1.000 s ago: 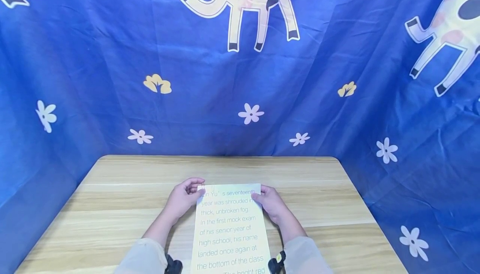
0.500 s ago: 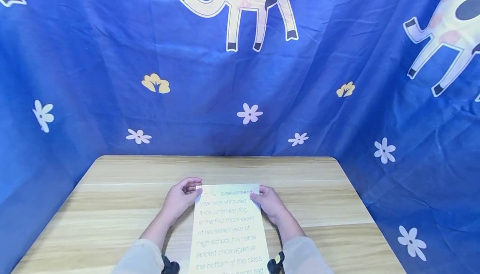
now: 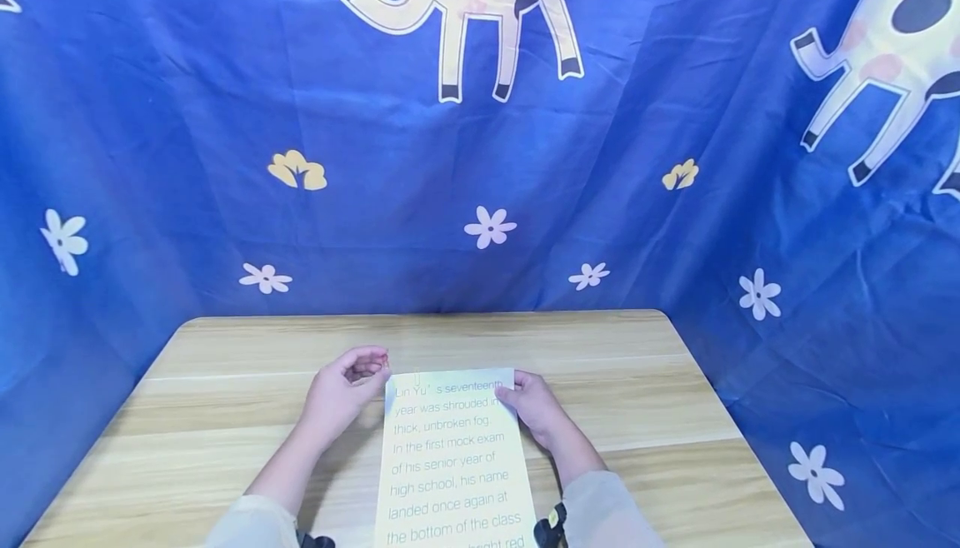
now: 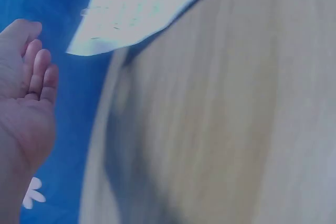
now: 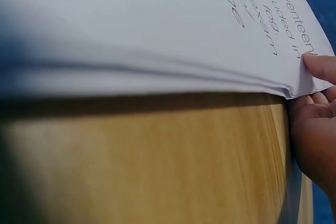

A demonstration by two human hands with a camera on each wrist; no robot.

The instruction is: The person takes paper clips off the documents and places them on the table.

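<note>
We see the paper (image 3: 453, 465) between the two hands, over the table (image 3: 240, 390), with its far end level with the fingers and its near end running out of view below. The right hand (image 3: 538, 411) is the nearer to it, in contact at the far right corner: its thumb lies on the printed face and its fingers are bent under the sheets. The left hand (image 3: 341, 390) lies just beside the far left corner, and in the left wrist view we see a gap between it and the paper. Its fingers are partly curled, and at their tips we make out what seems to be a small reddish bit (image 3: 386, 361), though it is too small for us to be sure of its shape.

A pale clip (image 3: 417, 377) sits on the far edge, between the hands and closer to the left one; it points away from the person, its long axis along the paper's length. The paper's own long axis runs from the person out toward the blue cloth (image 3: 375, 223), its top edge facing away and its lines readable from the person's side.
</note>
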